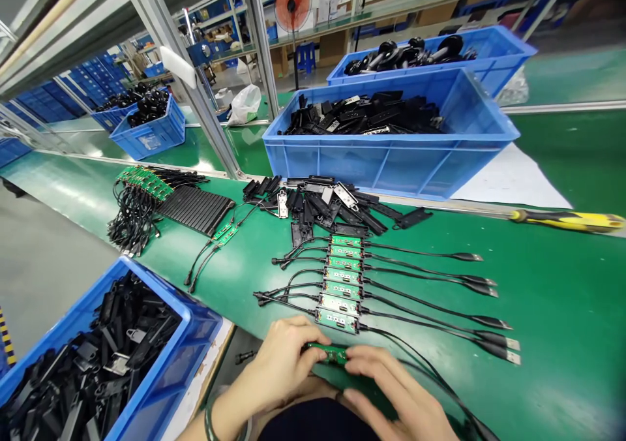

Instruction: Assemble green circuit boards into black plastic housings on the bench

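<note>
Far left of the row of seven cased boards [341, 289], on the near side: blue bin [195, 330], heaped with black casings [100, 353]. Left of the row and beyond it, a sheaf of green boards [147, 181], its black cables trailing over the table edge, beside a stack of black strips [195, 210]. Between these and the row, two loose boards [225, 233] with leads attached. Left hand [288, 346] just on the near side of the row, thumb and forefinger clamped on the left end of a single green board [335, 355]; that board lies near the row's closest member. Behind the row, touching or almost so, a jumble of loose black parts [317, 206]; behind that, a large blue bin [372, 160] of similar pieces. Right hand [401, 389] on the near side of the row, toward its right: forefinger at the board's right end, thumb apart from it; whether it grips anything, cannot tell. Right of the row, cable plugs [493, 322] fan out; farther right, beyond them, a yellow-and-black screwdriver [572, 221].
</note>
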Demonstrator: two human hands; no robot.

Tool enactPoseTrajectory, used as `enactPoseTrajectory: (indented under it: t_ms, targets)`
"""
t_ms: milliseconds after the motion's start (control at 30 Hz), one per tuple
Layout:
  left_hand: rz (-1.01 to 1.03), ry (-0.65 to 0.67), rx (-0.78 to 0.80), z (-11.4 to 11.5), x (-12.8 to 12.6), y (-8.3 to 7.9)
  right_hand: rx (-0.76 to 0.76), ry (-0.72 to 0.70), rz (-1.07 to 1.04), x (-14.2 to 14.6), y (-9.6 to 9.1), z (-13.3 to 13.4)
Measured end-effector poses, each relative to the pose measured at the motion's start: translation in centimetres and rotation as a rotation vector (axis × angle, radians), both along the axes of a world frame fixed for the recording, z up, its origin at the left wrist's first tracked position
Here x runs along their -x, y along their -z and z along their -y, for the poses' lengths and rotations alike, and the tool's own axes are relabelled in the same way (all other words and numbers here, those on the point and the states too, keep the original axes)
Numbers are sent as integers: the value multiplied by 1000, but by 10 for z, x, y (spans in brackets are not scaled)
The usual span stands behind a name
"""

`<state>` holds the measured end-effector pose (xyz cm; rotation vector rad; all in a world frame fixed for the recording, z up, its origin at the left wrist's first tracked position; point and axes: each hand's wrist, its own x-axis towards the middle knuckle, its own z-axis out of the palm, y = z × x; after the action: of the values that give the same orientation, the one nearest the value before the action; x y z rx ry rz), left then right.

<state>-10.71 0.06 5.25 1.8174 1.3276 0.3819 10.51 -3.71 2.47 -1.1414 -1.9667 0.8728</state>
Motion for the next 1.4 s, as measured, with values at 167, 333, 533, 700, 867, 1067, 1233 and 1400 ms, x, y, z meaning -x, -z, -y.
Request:
enactPoseTrajectory:
  t_ms: [167,333,533,700,867,1067,1233,1400]
  targets:
    - [-103,18,-119,-3,-2,15,-248,99,221,-11,23,-10]
    - [-80,-19,-130,-6,-2,21,-216,76,105,-11,13,-17]
    - [-18,-35,-157,-4,-3,26,-292,-54,125,-13,22,-19]
    - [3,-38,-159,-4,-2,27,-365,-194,229,-25,33,-12]
    - [1,-46,-145,-3,-3,26,-439,-237,332,-28,29,-10]
    - [-15,-41,-157,-3,-3,27,-696,-186,623,-14,23,-4]
    - [-22,-28,-150,-4,-4,24,-623,-127,530,-6,11,-16]
    - [32,-14,-75,-1,-3,12,-595,-55,447,-2,20,-16]
